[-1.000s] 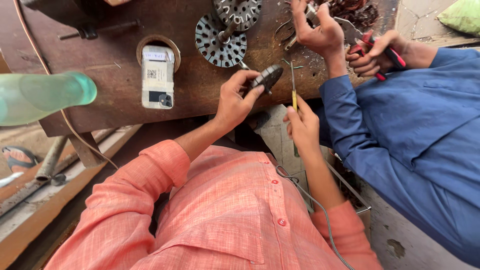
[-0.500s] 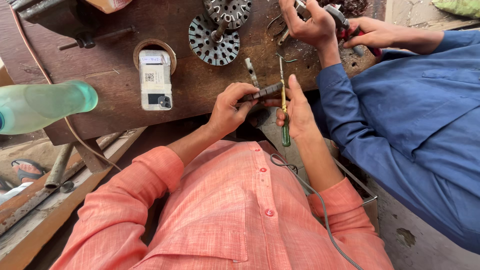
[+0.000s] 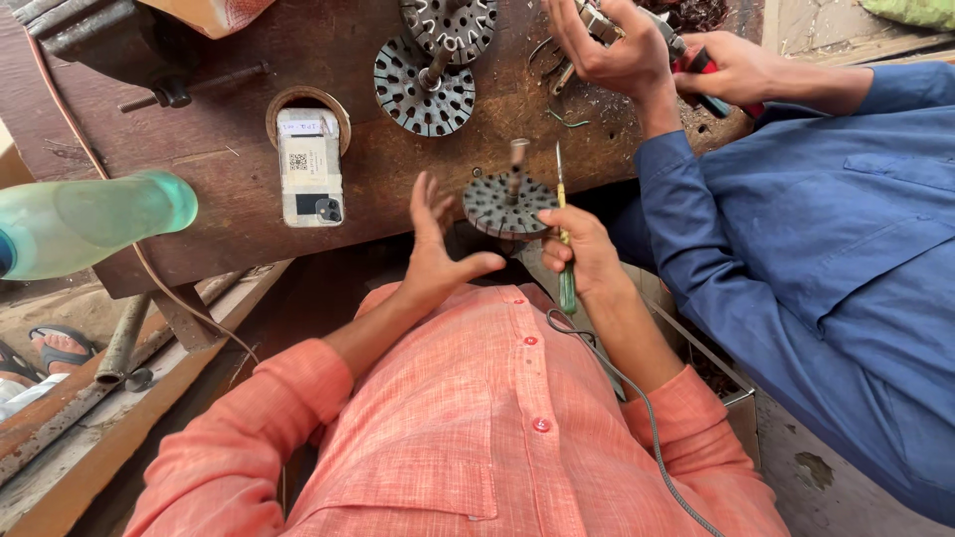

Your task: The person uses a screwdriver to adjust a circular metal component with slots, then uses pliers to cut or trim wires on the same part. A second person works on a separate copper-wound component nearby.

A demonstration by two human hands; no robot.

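My left hand (image 3: 438, 254) is raised with its fingers spread and holds nothing; it is just left of a dark round slotted metal disc with a short shaft (image 3: 505, 202). The disc sits at the workbench's near edge, between my two hands. My right hand (image 3: 589, 254) grips a green-handled tool with a thin metal tip (image 3: 563, 234), held upright against the disc's right side. A grey cord (image 3: 637, 398) runs down from that hand over my orange shirt. Whether my right fingers also support the disc is hidden.
On the brown workbench (image 3: 229, 149) lie a phone on a round ring (image 3: 310, 171), two more slotted discs (image 3: 426, 88) and a pale green bottle (image 3: 95, 224). A co-worker in blue at right works with both hands (image 3: 622, 55), holding red-handled pliers (image 3: 708, 80). A sandal (image 3: 60, 348) lies below left.
My left hand has let go of the disc and opened, drawing back toward me. The disc now lies face up, and the tool stands upright beside it.
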